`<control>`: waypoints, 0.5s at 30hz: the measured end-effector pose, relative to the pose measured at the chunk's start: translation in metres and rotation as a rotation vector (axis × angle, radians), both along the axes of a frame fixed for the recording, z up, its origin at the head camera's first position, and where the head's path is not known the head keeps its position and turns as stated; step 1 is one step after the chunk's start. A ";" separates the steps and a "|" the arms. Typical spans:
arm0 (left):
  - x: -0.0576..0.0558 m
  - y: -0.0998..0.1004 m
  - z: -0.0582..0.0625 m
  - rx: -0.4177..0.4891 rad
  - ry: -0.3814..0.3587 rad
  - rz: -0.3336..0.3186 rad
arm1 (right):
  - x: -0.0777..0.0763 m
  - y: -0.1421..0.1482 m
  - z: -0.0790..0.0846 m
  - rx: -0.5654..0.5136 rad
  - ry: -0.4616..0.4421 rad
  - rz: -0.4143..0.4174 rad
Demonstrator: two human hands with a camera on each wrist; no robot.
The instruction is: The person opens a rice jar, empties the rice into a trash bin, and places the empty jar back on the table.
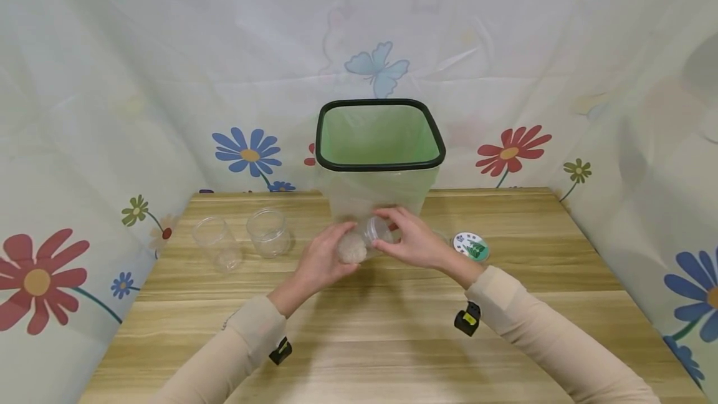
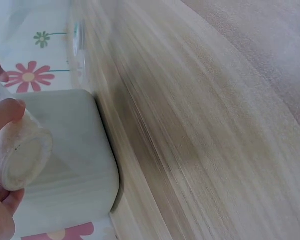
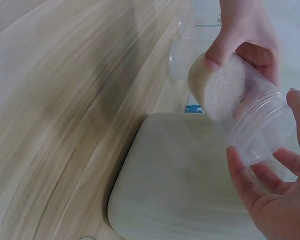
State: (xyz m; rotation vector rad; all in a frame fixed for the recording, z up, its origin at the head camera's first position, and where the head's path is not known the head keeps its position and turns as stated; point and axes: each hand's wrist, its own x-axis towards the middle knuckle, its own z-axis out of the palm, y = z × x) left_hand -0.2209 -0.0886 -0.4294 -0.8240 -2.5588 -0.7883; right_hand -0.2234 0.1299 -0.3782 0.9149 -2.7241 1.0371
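A clear plastic jar (image 3: pixel 262 120) of white grains that look like rice is tilted between both hands, in front of the bin and raised off the table. My left hand (image 1: pixel 325 257) grips its lower end, where the grains (image 3: pixel 225 92) are gathered. My right hand (image 1: pixel 412 239) holds the jar round its threaded mouth end, thumb on one side and fingers on the other. In the left wrist view the jar's round base (image 2: pixel 27 160) faces the camera, with left thumb and fingers about it; the mouth end is mostly hidden there.
Behind the hands stands a pale green bin (image 1: pixel 378 170) with a black rim. Two clear containers, a slim one (image 1: pixel 215 242) and a wider one (image 1: pixel 269 232), stand at the left. A round disc with a green picture (image 1: pixel 471 246) lies at the right. Flowered cloth (image 1: pixel 252 105) hangs around the table.
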 end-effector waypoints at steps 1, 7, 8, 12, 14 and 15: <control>0.000 0.000 0.000 0.001 0.001 0.001 | 0.000 0.000 0.000 0.000 0.000 -0.002; 0.001 0.003 0.000 0.015 0.010 -0.002 | -0.002 0.002 0.000 -0.012 -0.012 0.016; 0.001 0.004 0.001 0.017 0.012 -0.002 | -0.002 0.003 0.001 -0.015 -0.014 0.023; 0.000 0.005 0.000 0.019 0.028 -0.001 | -0.002 0.004 0.002 -0.040 -0.031 0.059; 0.000 0.005 0.000 0.016 0.032 0.001 | -0.002 0.005 0.002 -0.051 -0.037 0.081; 0.000 0.005 0.000 0.015 0.034 0.001 | -0.002 0.006 0.002 -0.057 -0.041 0.091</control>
